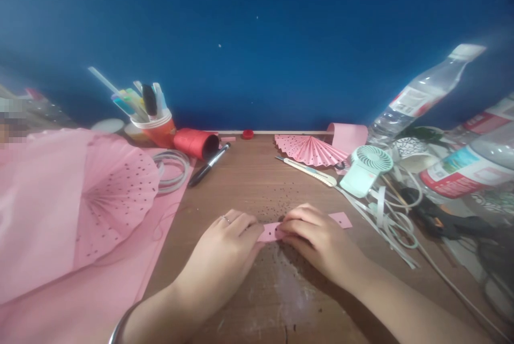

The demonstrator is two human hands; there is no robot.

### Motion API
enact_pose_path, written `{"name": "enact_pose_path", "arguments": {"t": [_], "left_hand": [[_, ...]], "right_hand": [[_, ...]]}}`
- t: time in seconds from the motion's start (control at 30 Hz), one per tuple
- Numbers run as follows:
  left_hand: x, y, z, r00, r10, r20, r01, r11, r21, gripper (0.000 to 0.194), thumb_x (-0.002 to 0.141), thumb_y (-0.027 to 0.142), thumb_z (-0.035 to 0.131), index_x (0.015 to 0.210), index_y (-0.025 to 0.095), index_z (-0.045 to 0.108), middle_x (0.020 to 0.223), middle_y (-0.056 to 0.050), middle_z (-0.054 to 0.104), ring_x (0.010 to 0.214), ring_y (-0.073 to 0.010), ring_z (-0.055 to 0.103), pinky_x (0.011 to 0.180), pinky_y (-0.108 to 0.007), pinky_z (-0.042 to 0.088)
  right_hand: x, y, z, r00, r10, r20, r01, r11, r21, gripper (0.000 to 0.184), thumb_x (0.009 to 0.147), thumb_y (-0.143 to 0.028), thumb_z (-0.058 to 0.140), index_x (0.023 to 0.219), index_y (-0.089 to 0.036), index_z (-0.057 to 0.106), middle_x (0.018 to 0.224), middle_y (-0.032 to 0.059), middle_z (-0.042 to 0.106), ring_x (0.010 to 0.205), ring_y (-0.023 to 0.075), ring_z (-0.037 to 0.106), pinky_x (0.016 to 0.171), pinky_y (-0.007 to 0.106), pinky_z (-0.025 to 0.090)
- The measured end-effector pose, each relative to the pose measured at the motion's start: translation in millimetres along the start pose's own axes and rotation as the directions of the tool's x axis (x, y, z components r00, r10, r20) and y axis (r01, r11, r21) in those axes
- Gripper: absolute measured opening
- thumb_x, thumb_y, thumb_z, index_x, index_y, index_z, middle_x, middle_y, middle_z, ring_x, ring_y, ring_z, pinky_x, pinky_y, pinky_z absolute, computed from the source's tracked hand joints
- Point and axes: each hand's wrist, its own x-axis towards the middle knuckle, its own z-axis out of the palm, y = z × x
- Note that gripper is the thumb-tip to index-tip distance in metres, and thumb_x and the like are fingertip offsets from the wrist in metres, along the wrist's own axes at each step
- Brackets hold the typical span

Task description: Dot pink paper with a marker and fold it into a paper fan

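Low over the middle of the table lies a narrow pink paper strip (270, 232) with dark spots. My left hand (231, 237), a ring on one finger, is closed on the strip's left end, with the thumb along the near side. Bent fingers of my right hand (315, 237) grip the strip further right, and its free end shows beyond them. Part of the strip is hidden under both hands. Small black specks (277, 206) are scattered on the wood just behind it.
Left are a large pink pleated fan (116, 194), pink paper (132, 285), a black marker (209, 164), a red roll (195, 142) and a pen cup (155, 127). Right are a small fan (309, 150), a cutter knife (309, 171), a mint handheld fan (365, 170), cables and bottles (425, 92).
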Motion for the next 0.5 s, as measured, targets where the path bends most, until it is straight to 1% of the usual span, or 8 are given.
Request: {"name": "enact_pose_path", "arguments": {"t": [0.13, 0.27, 0.37, 0.5], "left_hand": [[1.5, -0.9, -1.9, 1.0, -0.017, -0.01, 0.017, 0.998, -0.065, 0.012, 0.083, 0.018, 0.043, 0.084, 0.018, 0.055, 0.083, -0.002, 0.054, 0.08, -0.018, 0.047, 0.071, -0.034, 0.038], [2.6, -2.4, -1.8, 1.0, -0.025, -0.009, 0.024, 0.994, -0.103, 0.011, 0.083, 0.02, 0.044, 0.084, 0.019, 0.054, 0.083, -0.001, 0.054, 0.08, -0.0178, 0.046, 0.071, -0.034, 0.038], [3.1, -3.0, -1.1, 1.0, -0.012, -0.01, 0.011, 0.996, -0.087, 0.012, 0.083, 0.019, 0.043, 0.081, 0.019, 0.055, 0.081, -0.001, 0.054, 0.078, -0.017, 0.047, 0.07, -0.033, 0.038], [3.3, -3.2, -0.8, 0.999, 0.023, -0.027, -0.024, 0.999, -0.034, 0.015, 0.082, 0.016, 0.044, 0.074, 0.017, 0.058, 0.076, -0.002, 0.054, 0.075, -0.0159, 0.048, 0.068, -0.031, 0.039]], "right_hand": [[-0.6, -0.4, -0.4, 1.0, -0.004, -0.014, 0.004, 0.999, -0.036, 0.019, 0.085, -0.026, 0.045, 0.088, -0.019, 0.063, 0.085, 0.005, 0.06, 0.084, 0.0166, 0.052, 0.071, 0.032, 0.044], [-1.6, -0.1, -0.4, 1.0, -0.022, -0.014, 0.021, 0.996, -0.089, 0.02, 0.086, -0.024, 0.044, 0.091, -0.019, 0.062, 0.085, 0.0052, 0.061, 0.085, 0.0171, 0.052, 0.071, 0.033, 0.044], [-2.7, -0.3, -2.2, 0.999, -0.048, 0.01, 0.049, 0.991, -0.121, 0.02, 0.086, -0.021, 0.043, 0.096, -0.02, 0.061, 0.089, 0.0047, 0.061, 0.088, 0.0169, 0.051, 0.073, 0.032, 0.044], [-4.6, -0.5, -6.5, 0.989, -0.132, 0.063, 0.142, 0.973, -0.183, 0.023, 0.087, -0.019, 0.041, 0.101, -0.018, 0.059, 0.091, 0.005, 0.062, 0.088, 0.0167, 0.051, 0.072, 0.031, 0.044]]}}
